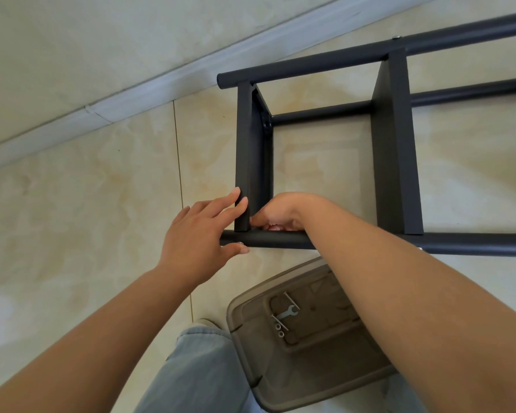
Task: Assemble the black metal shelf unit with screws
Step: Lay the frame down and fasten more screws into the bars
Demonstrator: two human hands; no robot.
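Home room: tiled floor, baseboard.

the black metal shelf frame lies on the tiled floor; nearer the person, the brown plastic stool seat carries a small silver wrench and screws.

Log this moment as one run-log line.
step: fastening end shelf panel to near tube | left hand: steadies the joint | right hand: fingers curled inside joint | spanner: unused in tray
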